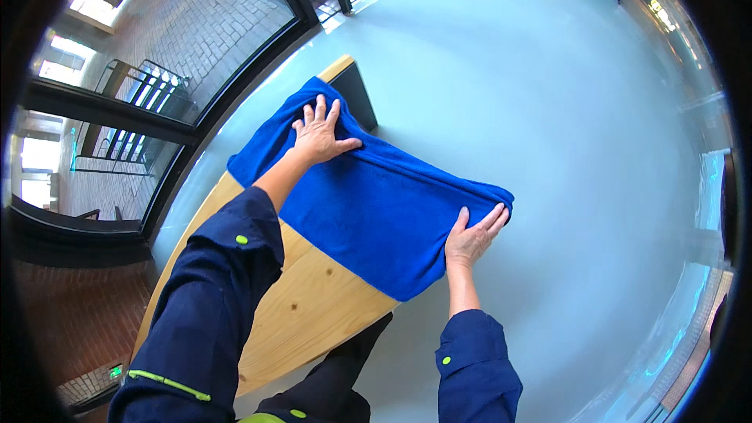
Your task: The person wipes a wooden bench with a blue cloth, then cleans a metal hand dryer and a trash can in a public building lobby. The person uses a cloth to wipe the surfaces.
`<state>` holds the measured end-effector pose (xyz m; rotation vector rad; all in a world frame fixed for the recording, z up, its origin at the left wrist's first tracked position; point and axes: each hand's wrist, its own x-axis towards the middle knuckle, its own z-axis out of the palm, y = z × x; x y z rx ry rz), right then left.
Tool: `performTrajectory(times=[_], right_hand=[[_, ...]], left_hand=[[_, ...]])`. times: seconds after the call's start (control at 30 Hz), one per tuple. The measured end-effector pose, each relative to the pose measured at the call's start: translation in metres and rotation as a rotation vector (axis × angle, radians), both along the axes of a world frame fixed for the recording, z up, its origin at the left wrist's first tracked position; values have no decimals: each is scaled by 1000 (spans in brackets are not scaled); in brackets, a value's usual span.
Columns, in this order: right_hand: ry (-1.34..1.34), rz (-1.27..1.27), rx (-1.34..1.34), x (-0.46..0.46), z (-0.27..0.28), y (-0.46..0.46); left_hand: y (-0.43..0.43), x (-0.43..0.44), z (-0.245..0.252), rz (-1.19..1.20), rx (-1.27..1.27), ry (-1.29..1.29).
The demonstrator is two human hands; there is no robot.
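A blue cloth (370, 211), which looks like a towel, lies spread over the far part of a wooden tabletop or bench top (311, 305). Its far edge is bunched into long folds. My left hand (320, 135) rests flat on the cloth near the far left end, fingers spread and thumb out to the right. At the right corner, my right hand (473, 238) lies on the cloth with its fingertips at the folded edge and the thumb apart. Whatever part of the wood is under the cloth is hidden.
A dark support panel (355, 94) stands under the far end of the wood. Smooth grey-blue floor (558, 129) spreads around it. Black-framed glass (194, 129) runs along the left, above a brick wall (82, 311). My dark-clad leg (346, 364) is beside the near wooden edge.
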<state>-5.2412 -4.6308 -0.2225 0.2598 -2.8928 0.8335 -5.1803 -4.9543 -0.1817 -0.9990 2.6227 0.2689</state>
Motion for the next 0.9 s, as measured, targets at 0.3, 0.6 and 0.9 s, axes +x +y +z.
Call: performTrajectory(times=[0.3,0.6,0.9], right_hand=[[-104,145,-67,-45,-8,12],[-702,447,-284,-115,20,56],[-985,1152,-247,-352,188,38]], left_hand=[[-23,-101,-21,39,-290,180],[-28,-39,-22,-93,-121,-104],[158,-202,114,-41,249,345]])
